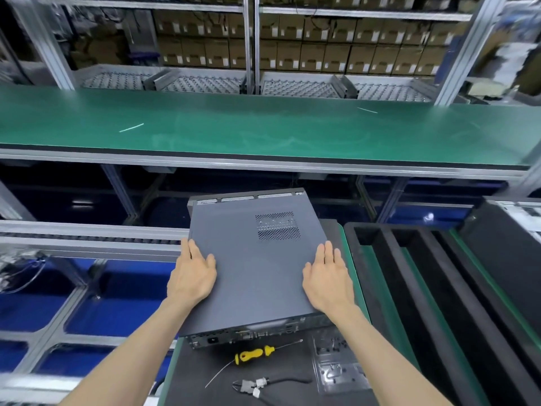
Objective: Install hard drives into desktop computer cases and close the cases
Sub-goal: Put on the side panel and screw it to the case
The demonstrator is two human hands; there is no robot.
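Pressing down on the grey cover of the computer case, the person has both hands laid flat on it with fingers straight and held close together: the left hand at the cover's nine o'clock edge, the right hand at its three o'clock edge. Neither hand curls round anything. Palms placed wide apart like that spread the push evenly, which I take to be for sliding the lid home or shoving the closed case away along the desk.

The case lies flat at the middle of the view, its port side facing the person at six o'clock and its far end hanging past the desk's edge toward the green conveyor at twelve o'clock. The lid looks seated, so this unit seems nearly finished; whether it is screwed down I cannot tell.

Just beside the case at six o'clock lies a yellow-handled screwdriver, within easy reach, and below it a small cable with plugs. A clear plastic tray at five o'clock holds small parts, too blurred to name. Black foam slots stand at three o'clock.
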